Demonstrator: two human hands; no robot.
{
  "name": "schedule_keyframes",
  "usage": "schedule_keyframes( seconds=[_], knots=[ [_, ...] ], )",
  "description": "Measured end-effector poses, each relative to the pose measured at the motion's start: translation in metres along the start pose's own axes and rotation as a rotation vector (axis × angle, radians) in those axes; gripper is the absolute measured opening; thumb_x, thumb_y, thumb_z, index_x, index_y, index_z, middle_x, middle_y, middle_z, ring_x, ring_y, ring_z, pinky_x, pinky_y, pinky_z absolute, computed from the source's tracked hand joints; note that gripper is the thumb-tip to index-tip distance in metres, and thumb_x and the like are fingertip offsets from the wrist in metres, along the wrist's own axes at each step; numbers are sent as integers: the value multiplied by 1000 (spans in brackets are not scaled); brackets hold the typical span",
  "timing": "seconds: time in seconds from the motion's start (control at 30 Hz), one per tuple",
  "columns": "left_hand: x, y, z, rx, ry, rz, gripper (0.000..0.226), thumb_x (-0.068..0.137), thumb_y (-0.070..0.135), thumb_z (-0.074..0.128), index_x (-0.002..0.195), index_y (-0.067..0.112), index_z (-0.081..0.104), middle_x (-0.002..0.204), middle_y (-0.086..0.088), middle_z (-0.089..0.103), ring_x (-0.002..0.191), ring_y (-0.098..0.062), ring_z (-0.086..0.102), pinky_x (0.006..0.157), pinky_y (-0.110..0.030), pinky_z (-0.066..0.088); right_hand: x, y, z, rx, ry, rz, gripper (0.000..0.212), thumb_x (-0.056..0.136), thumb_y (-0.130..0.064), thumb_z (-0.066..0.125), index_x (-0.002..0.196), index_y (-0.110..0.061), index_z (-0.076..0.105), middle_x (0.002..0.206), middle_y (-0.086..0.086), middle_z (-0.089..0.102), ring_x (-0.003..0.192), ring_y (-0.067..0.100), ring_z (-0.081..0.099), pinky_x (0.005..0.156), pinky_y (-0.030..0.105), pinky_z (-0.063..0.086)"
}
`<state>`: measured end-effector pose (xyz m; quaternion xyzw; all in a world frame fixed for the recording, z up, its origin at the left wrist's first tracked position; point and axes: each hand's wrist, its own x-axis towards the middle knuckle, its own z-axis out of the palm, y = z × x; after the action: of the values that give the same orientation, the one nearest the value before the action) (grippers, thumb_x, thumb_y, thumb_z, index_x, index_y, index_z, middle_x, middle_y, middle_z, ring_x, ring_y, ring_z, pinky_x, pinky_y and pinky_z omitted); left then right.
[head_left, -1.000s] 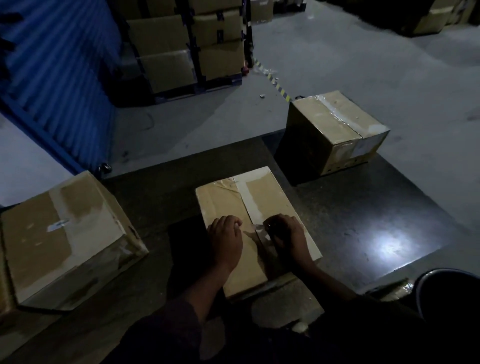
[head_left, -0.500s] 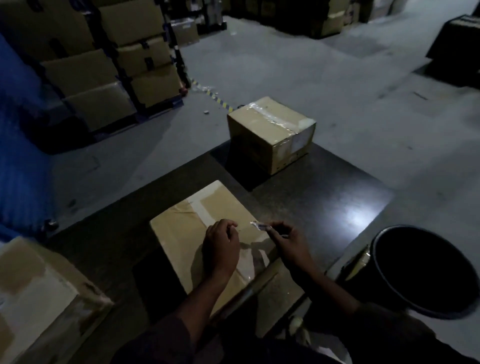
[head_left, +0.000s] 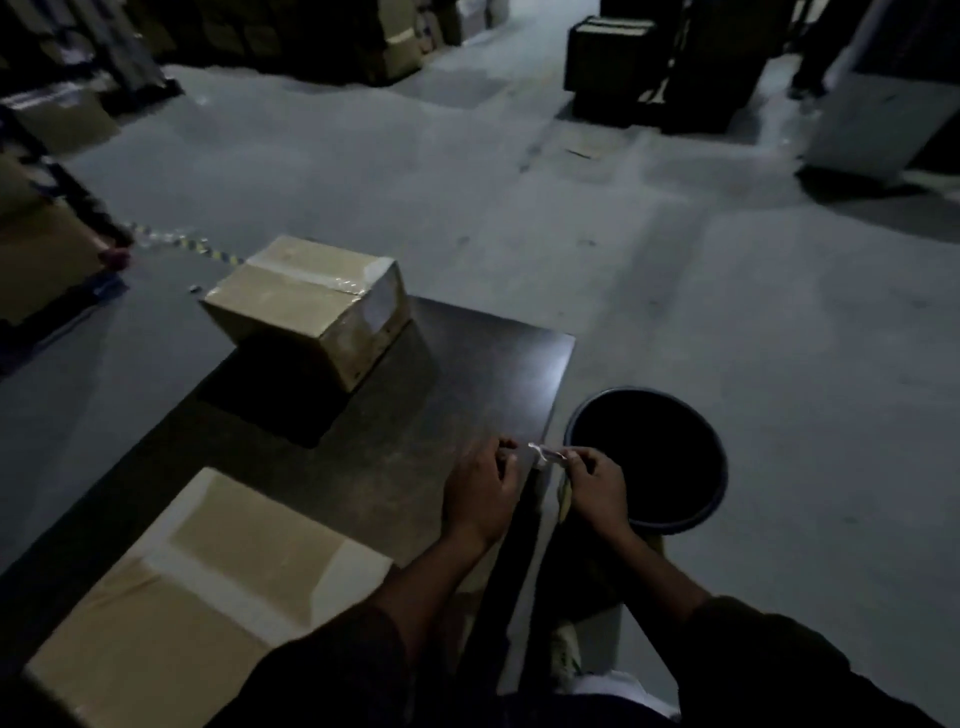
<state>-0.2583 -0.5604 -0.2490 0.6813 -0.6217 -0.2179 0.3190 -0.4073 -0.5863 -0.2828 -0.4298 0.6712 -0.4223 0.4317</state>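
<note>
Head camera looks down on our two hands, held close together over the right edge of the dark bench (head_left: 467, 364). Our right hand (head_left: 597, 488) pinches a small crumpled strip of clear tape (head_left: 545, 453) between thumb and fingertips. The strip sticks out to the left, in the air between the two hands. It sits just off the bench edge and just beside the near rim of a round black bin (head_left: 644, 391) that stands on the floor (head_left: 727, 286).

Our left hand (head_left: 483, 488) hovers over the bench corner with its fingers curled, its fingertips just beside the free end of the tape. The picture is too dim and blurred for us to tell whether they touch it.

A flat cardboard box (head_left: 208, 571) lies on the bench at lower left, well apart from both hands. A pale tape band runs across its top. A second taped box (head_left: 311, 291) sits at the far end of the bench, partly overhanging the edge. Dark sleeves cover both our forearms at the bottom of the view. More stacked cartons stand in shadow along the far left and back of the room.
</note>
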Motion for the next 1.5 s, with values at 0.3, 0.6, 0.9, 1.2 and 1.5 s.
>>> schedule_keyframes(
  seconds=[0.3,0.6,0.9,1.2,1.5],
  knots=[
    [60,47,108,79,-389,51,20,92,29,57,109,22,63,105,-1,70,97,-21,65,80,-33,53,85,62,-76,-67,282,337,16,87,-7,65,78,-18,72,83,9,73,79,25,69,75,33,56],
    [91,54,151,145,-453,71,22,93,28,58,114,22,64,106,2,72,98,-18,66,82,-31,50,129,81,-95,-105,275,441,17,77,-35,81,75,-20,74,77,1,72,74,21,68,73,30,54],
    [111,56,165,148,-459,39,20,94,30,58,113,25,63,104,4,71,95,-15,66,79,-30,50,152,87,-93,-137,223,467,5,81,-14,76,81,-18,75,80,-1,69,80,18,65,76,24,47],
    [116,61,169,142,-483,32,22,94,28,58,115,24,63,102,5,70,93,-13,65,79,-28,49,161,85,-93,-157,195,427,13,77,-7,77,82,-19,72,82,-1,69,78,14,63,75,23,45],
    [118,62,162,101,-439,-1,22,93,28,58,114,24,62,102,3,70,95,-15,65,83,-35,53,153,71,-76,-124,53,251,9,84,-15,72,84,-23,71,83,-5,70,83,11,65,75,25,49]
  ],
)
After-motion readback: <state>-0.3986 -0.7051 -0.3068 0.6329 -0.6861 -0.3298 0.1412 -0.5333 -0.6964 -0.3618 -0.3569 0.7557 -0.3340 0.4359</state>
